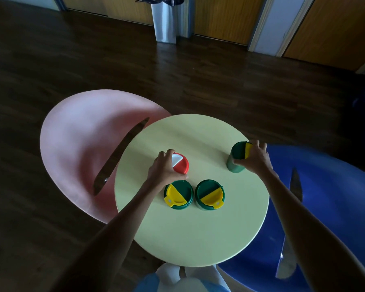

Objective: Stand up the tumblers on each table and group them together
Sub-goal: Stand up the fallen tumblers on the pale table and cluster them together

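On the round green table (190, 232), two green tumblers (178, 194) stood upright, touching. The red-lidded tumbler (180, 163), clasped by the left hand (163, 169), stood just beyond them. The lone green tumbler (237, 157), upright in the right hand's (254, 158) curled fingers, stood well apart, rightward.

Left arm: bare, extended forward from the lower left. Left hand (163, 168): palm down, fingers curled, thumb set low on the near side, closed in a grasp. Right arm: bare, extended forward from the lower right. Right hand (256, 158): fingers spread and bent, thumb reaching to the left, closed in a grasp.
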A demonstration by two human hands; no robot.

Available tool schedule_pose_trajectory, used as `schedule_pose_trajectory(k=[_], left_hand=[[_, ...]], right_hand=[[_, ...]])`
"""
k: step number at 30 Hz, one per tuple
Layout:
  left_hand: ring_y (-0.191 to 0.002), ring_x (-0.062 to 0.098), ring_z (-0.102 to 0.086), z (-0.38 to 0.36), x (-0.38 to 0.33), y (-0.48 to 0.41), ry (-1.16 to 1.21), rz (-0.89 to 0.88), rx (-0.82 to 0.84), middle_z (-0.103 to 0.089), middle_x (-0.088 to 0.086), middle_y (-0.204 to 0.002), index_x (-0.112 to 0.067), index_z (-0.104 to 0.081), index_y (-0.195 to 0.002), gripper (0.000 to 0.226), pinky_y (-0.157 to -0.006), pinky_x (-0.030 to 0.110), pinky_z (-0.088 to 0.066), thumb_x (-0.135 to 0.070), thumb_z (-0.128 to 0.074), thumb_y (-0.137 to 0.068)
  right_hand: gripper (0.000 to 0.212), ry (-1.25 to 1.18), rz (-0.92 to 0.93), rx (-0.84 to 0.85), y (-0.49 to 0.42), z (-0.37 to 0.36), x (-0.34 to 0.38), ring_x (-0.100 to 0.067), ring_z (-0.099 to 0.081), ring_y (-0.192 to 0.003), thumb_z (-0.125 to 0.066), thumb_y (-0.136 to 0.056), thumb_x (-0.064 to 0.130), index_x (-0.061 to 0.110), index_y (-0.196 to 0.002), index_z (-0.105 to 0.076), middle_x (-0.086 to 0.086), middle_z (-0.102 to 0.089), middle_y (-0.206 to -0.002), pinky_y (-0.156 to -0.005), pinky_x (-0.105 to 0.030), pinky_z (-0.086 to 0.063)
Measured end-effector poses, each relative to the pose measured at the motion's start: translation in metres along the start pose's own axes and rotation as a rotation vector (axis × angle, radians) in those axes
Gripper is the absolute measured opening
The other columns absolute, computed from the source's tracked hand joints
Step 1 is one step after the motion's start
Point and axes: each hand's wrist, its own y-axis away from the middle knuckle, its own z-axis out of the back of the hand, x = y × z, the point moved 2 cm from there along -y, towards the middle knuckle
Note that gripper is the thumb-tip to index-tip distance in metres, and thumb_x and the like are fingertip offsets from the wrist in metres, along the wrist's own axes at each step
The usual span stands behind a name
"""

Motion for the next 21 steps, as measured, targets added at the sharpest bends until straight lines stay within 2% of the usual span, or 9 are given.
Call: schedule_pose_trajectory(k=[6,10,21], left_hand=[[-0.111,0.025,-0.053,0.001,-0.003,-0.007,0.019,-0.029,-0.005,-0.051,0.004,-0.12,-0.026,-0.042,-0.129,0.092,-0.085,0.037,-0.051,-0.046,-0.083,-0.05],[-0.115,0.026,-0.05,0.006,-0.013,-0.02,0.023,-0.066,0.037,-0.048,0.005,-0.125,-0.024,-0.04,-0.132,0.093,-0.088,0.042,-0.051,-0.039,-0.084,-0.052],[-0.115,0.027,-0.049,0.008,-0.013,-0.041,0.038,-0.119,0.067,-0.047,0.006,-0.127,-0.023,-0.038,-0.134,0.093,-0.09,0.044,-0.05,-0.043,-0.084,-0.056]], right_hand=[[0.09,-0.007,0.292,0.199,0.008,-0.013,0.035,-0.033,-0.047,-0.115,-0.086,-0.059,0.024,0.023,-0.134,-0.038,-0.011,-0.039,-0.128,-0.089,-0.041,-0.049],[0.092,0.061,0.416,0.293,0.016,-0.028,0.064,-0.03,-0.043,-0.12,-0.082,-0.062,0.022,0.025,-0.14,-0.032,-0.009,-0.036,-0.134,-0.087,-0.037,-0.049],[0.094,0.094,0.448,0.317,0.015,-0.043,0.076,-0.029,-0.036,-0.129,-0.08,-0.066,0.017,0.025,-0.144,-0.026,-0.006,-0.03,-0.147,-0.093,-0.041,-0.049]])
